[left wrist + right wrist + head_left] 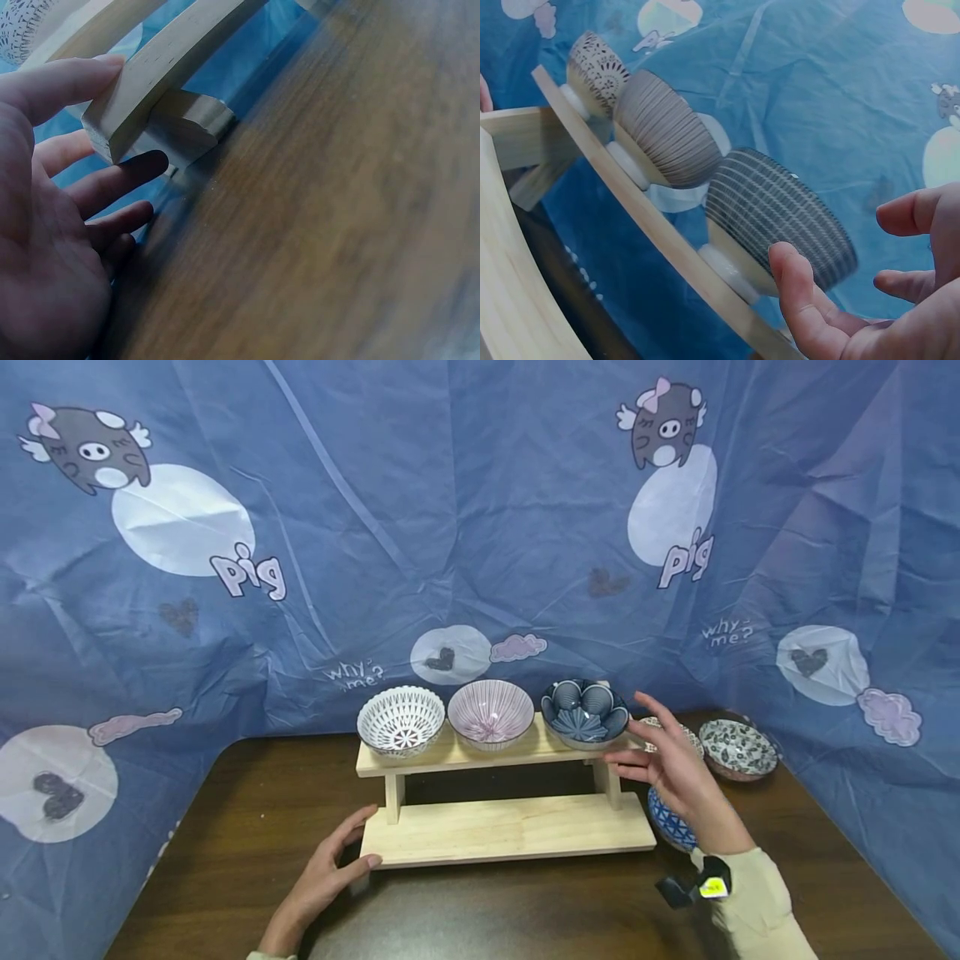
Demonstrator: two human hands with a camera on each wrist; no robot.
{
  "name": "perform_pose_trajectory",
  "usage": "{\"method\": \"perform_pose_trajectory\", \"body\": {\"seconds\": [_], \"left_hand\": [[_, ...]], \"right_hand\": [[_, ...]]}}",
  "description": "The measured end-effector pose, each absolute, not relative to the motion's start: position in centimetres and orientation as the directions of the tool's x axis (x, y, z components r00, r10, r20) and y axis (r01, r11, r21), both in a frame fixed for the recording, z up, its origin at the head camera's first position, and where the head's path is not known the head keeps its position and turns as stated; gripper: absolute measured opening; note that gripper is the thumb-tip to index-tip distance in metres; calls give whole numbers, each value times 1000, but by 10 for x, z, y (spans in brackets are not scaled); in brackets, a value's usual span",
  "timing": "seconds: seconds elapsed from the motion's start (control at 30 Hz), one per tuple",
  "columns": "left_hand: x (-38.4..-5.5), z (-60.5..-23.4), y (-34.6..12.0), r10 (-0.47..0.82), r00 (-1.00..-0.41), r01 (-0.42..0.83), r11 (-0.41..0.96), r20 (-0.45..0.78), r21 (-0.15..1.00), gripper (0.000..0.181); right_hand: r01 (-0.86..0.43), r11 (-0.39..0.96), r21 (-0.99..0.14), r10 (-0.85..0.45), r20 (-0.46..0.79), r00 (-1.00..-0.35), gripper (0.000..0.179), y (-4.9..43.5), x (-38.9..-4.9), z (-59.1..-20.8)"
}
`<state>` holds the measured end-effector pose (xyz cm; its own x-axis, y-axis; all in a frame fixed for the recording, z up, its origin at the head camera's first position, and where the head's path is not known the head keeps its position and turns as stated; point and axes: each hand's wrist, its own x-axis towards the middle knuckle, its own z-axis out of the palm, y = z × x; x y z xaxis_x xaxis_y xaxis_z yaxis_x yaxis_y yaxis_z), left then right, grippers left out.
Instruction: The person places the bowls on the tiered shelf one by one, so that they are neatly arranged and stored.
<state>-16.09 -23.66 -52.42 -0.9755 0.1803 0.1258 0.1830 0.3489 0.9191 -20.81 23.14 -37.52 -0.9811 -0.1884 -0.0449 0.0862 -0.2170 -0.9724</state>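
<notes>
A two-tier wooden stand (510, 833) bears three bowls in a row on its upper shelf. At the left is a white bowl with a scalloped rim (401, 721), in the middle a purple-striped bowl (491, 714), at the right a dark blue petal-patterned bowl (583, 717). My left hand (326, 866) grips the left end of the lower shelf between thumb and fingers; the left wrist view shows the thumb (82, 82) against the board. Beside the dark blue bowl, my right hand (675, 768) has its fingers spread. Whether its fingertips touch that bowl, I cannot tell.
Right of the stand, on the dark wooden table (247, 835), lie a bowl with a dark leafy pattern (738, 749), a blue-and-white bowl (670, 822) and a patterned bowl (652, 724), the last two partly behind my right hand. A blue printed cloth (480, 527) hangs behind and at the sides.
</notes>
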Motion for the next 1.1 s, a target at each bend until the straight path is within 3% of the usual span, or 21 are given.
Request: {"method": "perform_pose_trajectory", "body": {"seconds": [0.4,0.8,1.1], "left_hand": [[-160,-525,-237,185,-973,197,339,140,920,65],[-161,-526,-238,197,-969,207,333,147,920,65],[-162,-524,-237,184,-976,176,349,117,921,65]], "right_hand": [[-44,-309,-950,-178,104,-979,40,271,-178,-383],[-81,-463,-883,-209,198,-958,39,320,-154,-416],[-67,-439,-896,-169,155,-973,43,347,-140,-441]]}}
